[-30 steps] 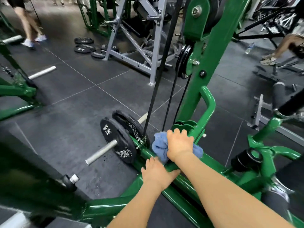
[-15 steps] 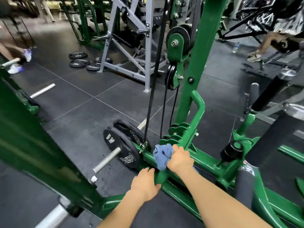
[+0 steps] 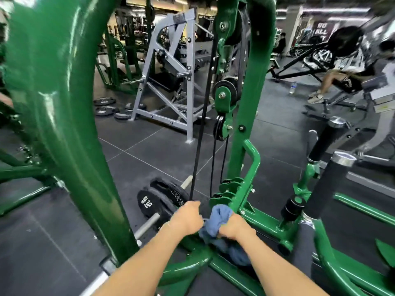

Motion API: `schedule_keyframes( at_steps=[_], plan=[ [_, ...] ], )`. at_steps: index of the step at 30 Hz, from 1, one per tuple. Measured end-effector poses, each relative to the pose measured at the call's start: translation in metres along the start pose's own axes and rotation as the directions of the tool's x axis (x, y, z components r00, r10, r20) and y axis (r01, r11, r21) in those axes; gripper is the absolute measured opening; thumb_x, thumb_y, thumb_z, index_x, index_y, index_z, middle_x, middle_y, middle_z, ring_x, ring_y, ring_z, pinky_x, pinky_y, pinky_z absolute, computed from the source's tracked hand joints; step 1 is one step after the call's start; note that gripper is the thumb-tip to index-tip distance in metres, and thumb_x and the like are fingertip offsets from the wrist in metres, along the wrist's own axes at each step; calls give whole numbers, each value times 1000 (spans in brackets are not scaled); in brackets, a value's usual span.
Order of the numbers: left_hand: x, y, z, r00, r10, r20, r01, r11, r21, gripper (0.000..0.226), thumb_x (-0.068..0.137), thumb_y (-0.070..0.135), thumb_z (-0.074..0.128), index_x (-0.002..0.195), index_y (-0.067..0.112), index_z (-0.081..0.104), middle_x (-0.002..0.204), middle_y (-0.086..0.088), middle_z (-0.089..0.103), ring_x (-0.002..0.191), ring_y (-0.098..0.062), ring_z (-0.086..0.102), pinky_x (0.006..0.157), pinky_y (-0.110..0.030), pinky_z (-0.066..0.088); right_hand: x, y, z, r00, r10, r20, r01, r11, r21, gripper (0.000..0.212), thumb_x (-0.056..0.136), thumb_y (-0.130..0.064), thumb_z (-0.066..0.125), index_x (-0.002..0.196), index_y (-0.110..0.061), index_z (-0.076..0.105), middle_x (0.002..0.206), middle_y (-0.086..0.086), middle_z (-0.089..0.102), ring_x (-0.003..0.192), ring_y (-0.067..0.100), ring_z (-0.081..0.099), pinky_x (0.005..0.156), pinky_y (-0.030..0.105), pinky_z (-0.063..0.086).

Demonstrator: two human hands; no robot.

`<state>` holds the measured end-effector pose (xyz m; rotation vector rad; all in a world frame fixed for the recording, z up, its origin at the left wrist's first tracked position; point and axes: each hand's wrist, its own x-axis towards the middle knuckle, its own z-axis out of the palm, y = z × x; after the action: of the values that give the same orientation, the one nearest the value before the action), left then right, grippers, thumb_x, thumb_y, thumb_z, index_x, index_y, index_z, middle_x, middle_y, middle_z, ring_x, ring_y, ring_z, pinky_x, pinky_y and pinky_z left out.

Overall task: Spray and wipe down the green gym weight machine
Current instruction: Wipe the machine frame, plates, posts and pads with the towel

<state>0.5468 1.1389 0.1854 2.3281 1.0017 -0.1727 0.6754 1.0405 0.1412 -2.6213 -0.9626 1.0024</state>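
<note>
Head view, left to right, taking the glossy green steel weight machine (image 3: 243,116) as the landmark. At its left edge a thick, shiny green tube (image 3: 64,124) sweeps down across the foreground, blurred by closeness. Right of that tube, low beside the machine's base, two round black plates (image 3: 149,205) with white lettering sit on a smooth silver sleeve (image 3: 147,225). A flat black belt (image 3: 203,116) drops from the machine's upper pulleys to just above the left hand (image 3: 187,220); the fingers curl downward, but what they close on is hidden, so its grip cannot be told. Touching it on the right, a crumpled blue terry cloth (image 3: 220,218) lies bunched against the machine's lower frame, below a stack of green slotted discs (image 3: 230,189). The right hand (image 3: 235,228) clamps the cloth, fingers wrapped into its folds. Further right on the machine, a black foam roller pad (image 3: 329,189) with a chrome cap stands tilted.
</note>
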Motion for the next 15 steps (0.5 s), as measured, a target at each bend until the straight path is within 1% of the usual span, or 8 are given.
schedule_keyframes(
  at_steps=[1,2,4,5,7,10,12,15],
  plan=[
    [3,8,-12,999,13,-32,-15,998,-56,46,91,13,47,137,5,46,139,-13,51,130,-30,46,103,-28,37,1,-3,-15,999,-1,-46,5,997,76,67,52,-60,49,111,-30,60,116,0,63,107,22,58,97,37,46],
    [6,14,-25,998,22,-67,-27,997,-77,50,92,14,47,141,7,43,142,-11,48,134,-29,43,104,-28,36,-3,-11,-31,993,-8,-119,32,979,200,54,58,-57,54,103,-29,60,105,1,63,98,20,58,89,32,47],
    [5,31,-51,991,48,-125,-62,992,-107,58,95,19,47,150,12,31,152,-7,36,140,-24,34,109,-28,30,-31,-29,-73,963,45,-266,106,843,527,24,79,-28,69,99,-20,59,96,5,60,90,20,56,77,27,44],
    [7,39,-62,986,64,-151,-83,989,-125,59,96,22,47,151,14,28,153,-7,35,139,-25,36,108,-29,32,-37,-37,-96,940,91,-328,162,729,666,22,82,-16,71,100,-13,59,98,7,62,90,21,57,76,28,44],
    [12,52,-85,975,64,-213,-104,977,-184,57,98,26,46,151,18,28,147,-9,43,129,-29,48,100,-31,41,-37,-47,-134,896,161,-414,289,497,819,32,81,-10,74,109,-7,61,111,11,65,96,24,60,82,32,47],
    [26,66,-110,943,45,-331,-136,956,-258,52,99,28,45,149,19,32,145,-4,46,121,-25,54,92,-28,43,-36,-65,-183,825,235,-513,452,270,850,52,81,-14,77,127,-5,55,126,9,61,114,27,58,94,33,46],
    [38,75,-119,928,25,-371,-139,948,-285,50,101,30,43,148,19,33,144,-3,47,121,-21,53,90,-26,41,-23,-74,-211,783,273,-559,508,239,828,54,80,-16,77,127,-8,53,127,6,60,114,24,57,95,31,45],
    [60,88,-130,912,33,-409,-162,945,-285,50,102,30,41,149,16,31,149,-4,41,131,-22,45,101,-29,38,-1,-89,-221,761,218,-611,504,394,769,25,82,-12,71,102,-17,57,107,4,65,100,24,62,87,38,51]
  ],
)
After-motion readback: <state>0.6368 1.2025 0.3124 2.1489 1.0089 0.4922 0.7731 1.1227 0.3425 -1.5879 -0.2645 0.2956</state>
